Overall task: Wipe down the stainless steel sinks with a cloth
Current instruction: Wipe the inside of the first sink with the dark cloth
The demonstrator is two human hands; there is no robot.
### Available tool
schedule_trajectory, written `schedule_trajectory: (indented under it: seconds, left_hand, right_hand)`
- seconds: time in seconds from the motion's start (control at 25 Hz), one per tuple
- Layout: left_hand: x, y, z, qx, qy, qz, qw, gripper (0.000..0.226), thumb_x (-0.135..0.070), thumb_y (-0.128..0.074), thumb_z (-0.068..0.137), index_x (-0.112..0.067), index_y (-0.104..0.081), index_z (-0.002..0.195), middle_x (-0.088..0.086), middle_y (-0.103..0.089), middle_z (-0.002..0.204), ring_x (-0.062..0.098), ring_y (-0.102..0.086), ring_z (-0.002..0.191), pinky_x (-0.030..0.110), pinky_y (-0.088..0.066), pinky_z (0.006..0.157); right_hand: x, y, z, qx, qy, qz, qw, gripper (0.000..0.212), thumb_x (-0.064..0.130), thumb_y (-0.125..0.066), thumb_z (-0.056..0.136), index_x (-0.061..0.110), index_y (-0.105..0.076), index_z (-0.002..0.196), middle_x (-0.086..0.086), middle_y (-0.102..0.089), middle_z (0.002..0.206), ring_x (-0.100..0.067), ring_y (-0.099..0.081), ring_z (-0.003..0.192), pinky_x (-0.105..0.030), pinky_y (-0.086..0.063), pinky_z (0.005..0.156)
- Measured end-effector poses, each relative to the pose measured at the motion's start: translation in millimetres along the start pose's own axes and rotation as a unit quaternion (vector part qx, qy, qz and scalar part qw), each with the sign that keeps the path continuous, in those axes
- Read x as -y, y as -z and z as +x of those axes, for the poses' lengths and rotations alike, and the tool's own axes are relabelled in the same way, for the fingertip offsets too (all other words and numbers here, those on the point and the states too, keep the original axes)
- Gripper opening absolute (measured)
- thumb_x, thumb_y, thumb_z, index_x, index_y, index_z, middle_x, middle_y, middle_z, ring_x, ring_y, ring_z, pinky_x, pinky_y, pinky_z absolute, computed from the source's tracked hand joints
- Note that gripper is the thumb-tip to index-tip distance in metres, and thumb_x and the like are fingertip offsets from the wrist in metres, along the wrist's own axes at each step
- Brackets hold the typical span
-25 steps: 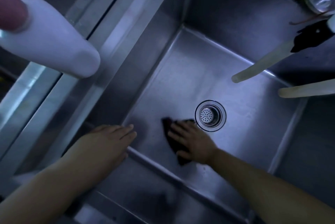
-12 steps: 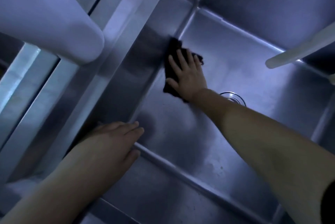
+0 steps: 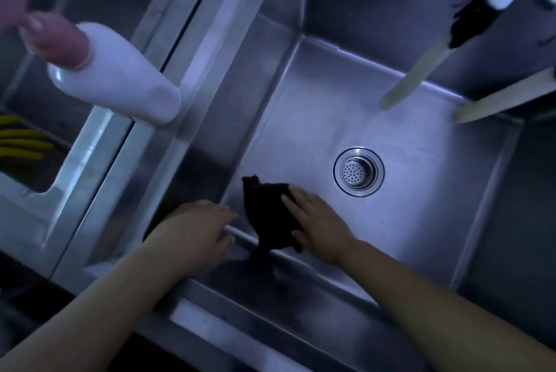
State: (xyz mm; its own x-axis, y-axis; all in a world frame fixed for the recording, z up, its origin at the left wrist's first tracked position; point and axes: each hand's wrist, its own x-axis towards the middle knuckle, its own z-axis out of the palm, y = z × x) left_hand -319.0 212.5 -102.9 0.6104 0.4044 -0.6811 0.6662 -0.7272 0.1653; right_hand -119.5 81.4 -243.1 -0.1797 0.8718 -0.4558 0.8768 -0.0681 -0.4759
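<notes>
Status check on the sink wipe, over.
Right hand flat on dark cloth, sink floor near front wall. Left hand on rim. Nothing blocking.

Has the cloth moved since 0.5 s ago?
Yes. The dark cloth under the right hand has come back from the far left corner of the sink to the near wall, now left of and nearer than the drain.

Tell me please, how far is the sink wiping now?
Done: nothing shows it for certain. In hand: the right hand presses the dark cloth flat on the sink floor by the near wall; the left hand rests on the rim. Left: the neighbouring basin.
</notes>
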Motion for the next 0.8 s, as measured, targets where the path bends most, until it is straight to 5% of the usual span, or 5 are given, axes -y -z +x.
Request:
schedule_trajectory:
  seconds: [0.08, 0.2, 0.36, 0.6, 0.8]
  left_hand:
    - [-11, -4, 18, 0.078, -0.085, 0.085, 0.990, 0.043, -0.039, -0.045, 0.089, -0.030, -0.046, 0.131, -0.006, -0.051, 0.132, 0.020, -0.049, 0.118, 0.033, -0.042, 0.094]
    - [-27, -26, 76, 0.157, -0.232, 0.218, 0.935, 0.054, -0.028, -0.043, 0.096, -0.028, -0.025, 0.148, 0.004, -0.025, 0.154, 0.027, -0.037, 0.131, 0.038, -0.036, 0.099]
    - [-26, -60, 131, 0.146, -0.368, 0.316, 0.862, 0.064, -0.035, -0.040, 0.097, -0.028, -0.005, 0.151, -0.003, 0.012, 0.158, 0.016, 0.006, 0.147, 0.039, 0.002, 0.117]
    - [-5, -41, 177, 0.059, -0.270, 0.343, 0.898, 0.076, -0.047, -0.035, 0.097, -0.030, 0.026, 0.139, -0.008, 0.035, 0.142, 0.018, 0.020, 0.144, 0.037, 0.026, 0.108]
    - [-4, -36, 185, 0.025, -0.184, 0.344, 0.921, 0.077, -0.056, -0.028, 0.095, -0.023, 0.031, 0.133, 0.001, 0.038, 0.141, 0.025, 0.024, 0.142, 0.044, 0.023, 0.109]
  right_hand:
    - [-18, 18, -38, -0.030, -0.069, 0.046, 0.996, 0.064, 0.016, -0.078, 0.070, 0.003, -0.056, 0.128, -0.023, -0.048, 0.138, -0.039, -0.054, 0.120, -0.048, -0.048, 0.095]
    - [-24, 40, -78, -0.039, -0.160, 0.107, 0.981, 0.046, 0.024, -0.056, 0.093, 0.018, -0.048, 0.138, -0.004, -0.040, 0.148, -0.024, -0.042, 0.132, -0.028, -0.034, 0.105]
    - [-11, 59, -101, -0.107, -0.279, 0.207, 0.932, 0.043, 0.029, -0.049, 0.097, 0.029, -0.045, 0.139, 0.008, -0.047, 0.142, -0.014, -0.046, 0.126, -0.016, -0.029, 0.092]
    - [0, 58, -121, -0.165, -0.394, 0.281, 0.859, 0.040, 0.030, -0.052, 0.095, 0.034, -0.049, 0.135, 0.010, -0.053, 0.135, -0.015, -0.052, 0.117, -0.024, -0.037, 0.093]
    - [-8, 50, -127, -0.191, -0.423, 0.306, 0.831, 0.037, 0.028, -0.053, 0.094, 0.031, -0.053, 0.131, 0.007, -0.057, 0.131, -0.012, -0.054, 0.115, -0.026, -0.038, 0.094]
